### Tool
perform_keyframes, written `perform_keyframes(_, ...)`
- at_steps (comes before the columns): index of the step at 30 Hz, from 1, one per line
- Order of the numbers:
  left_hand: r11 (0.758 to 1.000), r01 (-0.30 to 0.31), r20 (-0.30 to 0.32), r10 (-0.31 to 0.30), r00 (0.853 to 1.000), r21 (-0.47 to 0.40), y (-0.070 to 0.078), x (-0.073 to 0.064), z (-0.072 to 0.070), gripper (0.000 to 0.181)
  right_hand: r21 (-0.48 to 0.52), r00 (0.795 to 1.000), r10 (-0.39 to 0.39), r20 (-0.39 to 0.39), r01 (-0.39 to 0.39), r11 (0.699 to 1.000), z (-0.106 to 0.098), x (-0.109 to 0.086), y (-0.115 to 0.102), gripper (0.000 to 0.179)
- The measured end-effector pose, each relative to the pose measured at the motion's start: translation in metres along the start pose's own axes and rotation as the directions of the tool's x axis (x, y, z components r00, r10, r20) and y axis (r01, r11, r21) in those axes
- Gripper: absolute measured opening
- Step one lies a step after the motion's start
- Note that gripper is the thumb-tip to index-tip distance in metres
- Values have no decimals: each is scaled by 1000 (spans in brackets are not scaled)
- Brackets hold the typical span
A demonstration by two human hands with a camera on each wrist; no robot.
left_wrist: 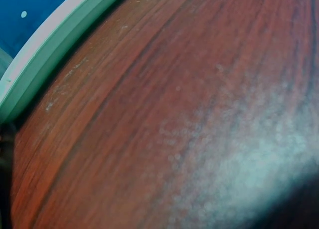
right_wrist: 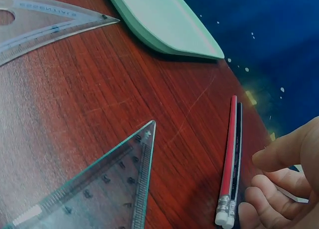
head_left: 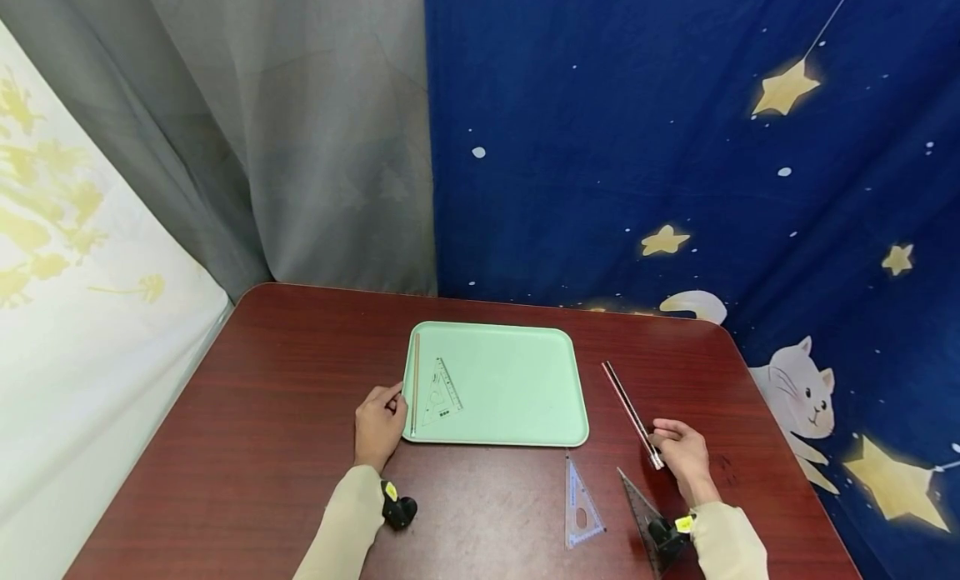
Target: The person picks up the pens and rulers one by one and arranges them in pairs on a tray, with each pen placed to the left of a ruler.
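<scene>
My left hand [head_left: 378, 424] is at the left rim of a light green tray [head_left: 510, 388], index finger and thumb on its edge. In the left wrist view only the tray's rim [left_wrist: 45, 49] shows; the hand is out of sight. Beside two pencils [head_left: 628, 409] lies my right hand [head_left: 681, 457], fingers loosely bent. The right wrist view has a red pencil [right_wrist: 229, 159] and a black pencil [right_wrist: 237, 154] side by side, white erasers toward me, with the fingertips [right_wrist: 251, 214] close to them. Inside the tray are a brownish pencil [head_left: 416, 388] and a clear set square [head_left: 444, 397].
A blue-marked clear set square [head_left: 576, 513] lies in front of the tray. Another transparent set square [head_left: 636, 505] is left of the right wrist, partly covered by the wrist camera. The reddish-brown wooden table [head_left: 300, 363] ends at grey and blue curtains.
</scene>
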State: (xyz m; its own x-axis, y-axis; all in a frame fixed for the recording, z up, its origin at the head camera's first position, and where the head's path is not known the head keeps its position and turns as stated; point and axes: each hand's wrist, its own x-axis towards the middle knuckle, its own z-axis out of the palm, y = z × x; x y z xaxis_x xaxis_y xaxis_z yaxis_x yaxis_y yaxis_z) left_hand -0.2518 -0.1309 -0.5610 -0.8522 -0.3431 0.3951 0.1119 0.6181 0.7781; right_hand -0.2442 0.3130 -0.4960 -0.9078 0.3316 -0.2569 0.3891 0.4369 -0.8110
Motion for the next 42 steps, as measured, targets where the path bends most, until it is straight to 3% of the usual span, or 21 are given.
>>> perform_keyframes(6, 1000, 6, 7, -6, 1000, 0, 0, 0, -1, 24, 3, 1000, 1, 7, -1, 1000, -2, 1, 1, 42)
perform_keyframes(16, 1000, 6, 3, -6, 1000, 2, -1, 1, 0, 24, -87, 1000, -6, 22, 8, 996, 0, 0, 8, 40)
perform_keyframes(27, 1000, -7, -4, 7, 1000, -5, -2, 0, -1, 24, -200, 998, -65, -25, 58, 978, 5, -1, 8, 34)
perform_keyframes(32, 1000, -6, -5, 6, 1000, -5, -2, 0, 0, 24, -260, 994, -106, -36, 93, 961, 6, -2, 7, 30)
perform_keyframes(38, 1000, -16, -10, 16, 1000, -12, -4, 0, 2, 24, -372, 981, -184, -55, 151, 916, 8, -3, 7, 24)
perform_keyframes(42, 1000, -17, -19, 16, 1000, -10, -5, 0, 2, 24, -418, 981, -189, -54, 150, 896, 9, -3, 7, 23)
